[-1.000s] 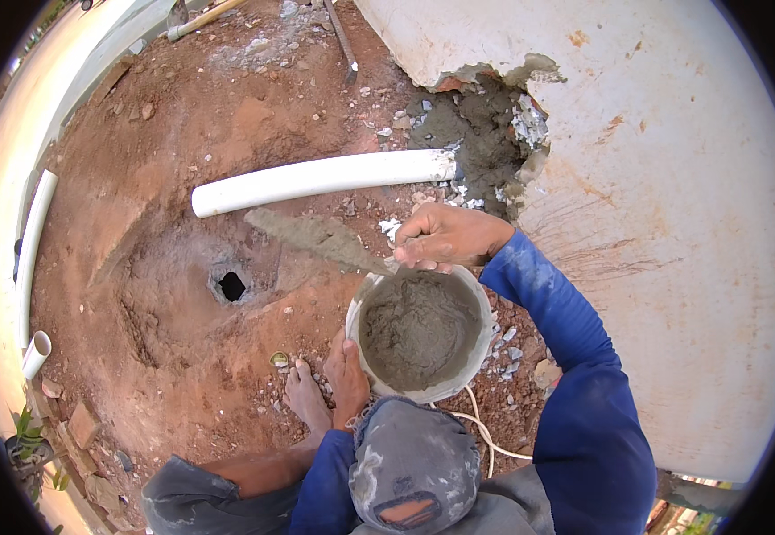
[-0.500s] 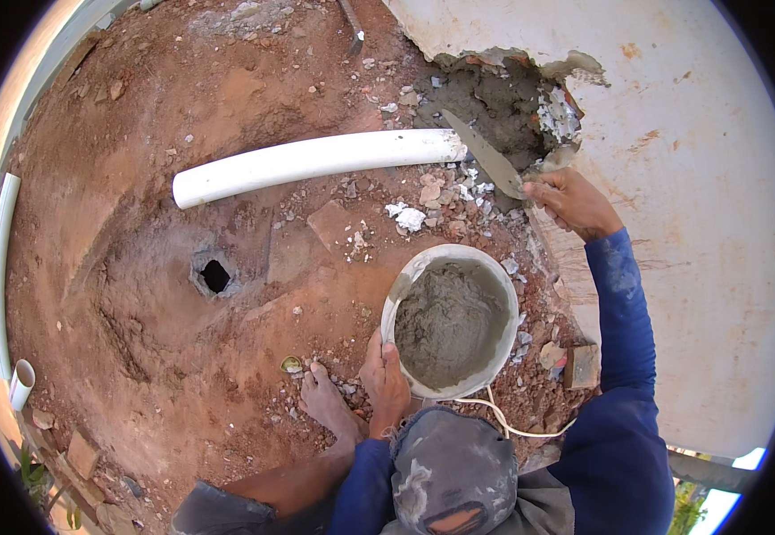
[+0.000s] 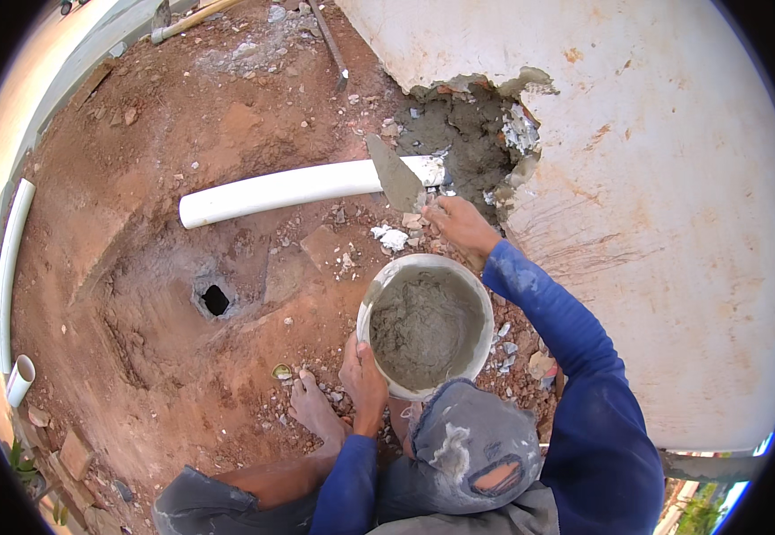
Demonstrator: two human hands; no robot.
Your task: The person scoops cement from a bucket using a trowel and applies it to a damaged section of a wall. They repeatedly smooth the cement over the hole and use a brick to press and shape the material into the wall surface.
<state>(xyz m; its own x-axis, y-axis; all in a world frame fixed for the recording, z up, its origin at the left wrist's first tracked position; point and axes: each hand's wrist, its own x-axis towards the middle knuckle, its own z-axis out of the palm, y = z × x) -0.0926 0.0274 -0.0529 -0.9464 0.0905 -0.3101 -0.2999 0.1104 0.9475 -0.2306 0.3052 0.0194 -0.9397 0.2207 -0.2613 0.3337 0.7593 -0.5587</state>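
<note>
My right hand (image 3: 463, 225) grips a pointed trowel (image 3: 394, 174) by its handle, which the fingers mostly hide. The grey, mortar-smeared blade crosses in front of the right end of a white plastic pipe (image 3: 272, 194). Just beyond the hand, wet mortar (image 3: 459, 134) fills a ragged break at the edge of the pale wall (image 3: 637, 196). A round white bucket (image 3: 362, 325) of grey mortar (image 3: 425, 330) stands close to my knees. My left hand (image 3: 365, 385) holds its near left side, thumb up toward the rim and fingers partly hidden.
Reddish soil (image 3: 138, 294) with rubble surrounds the pipe, and a small dark hole (image 3: 215, 300) opens at left. White plaster chunks (image 3: 391, 237) lie beyond the bucket. My bare foot (image 3: 316, 408) is left of it. A metal bar (image 3: 329, 45) and more white pipe (image 3: 11, 267) lie farther off.
My right hand has brought the trowel leftward, away from the mortar-filled break to over the pipe's end. My left hand keeps its hold on the bucket. The whole view has shifted slightly.
</note>
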